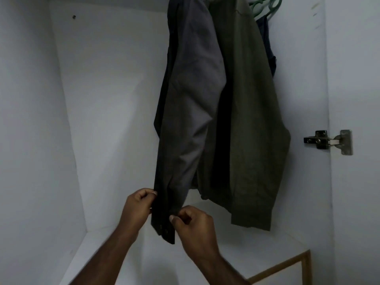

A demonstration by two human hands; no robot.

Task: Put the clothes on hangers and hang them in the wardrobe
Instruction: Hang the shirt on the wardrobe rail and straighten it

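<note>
We judge the hanging done and the straightening under way: our left hand (pixel 139 204) and right hand (pixel 190 221) have fingers pinched on the grey shirt's (pixel 191 103) hem between them, next needing a gentle downward tug.

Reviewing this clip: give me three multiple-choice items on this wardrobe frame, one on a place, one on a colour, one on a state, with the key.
1. Where is the metal hinge?
A. on the right wall of the wardrobe
B. on the wardrobe floor
C. on the left wall

2. What colour are the empty hangers at the top right?
A. red
B. green
C. white

3. What are the two hands doing with the grey shirt?
A. hanging free of it
B. pressing it flat on the floor
C. pinching its lower edge

Key: 1 A, it sits at mid-height on the right panel. 2 B, green plastic shows beside the olive garment. 3 C, the left hand and right hand both pinch the hem.
</note>
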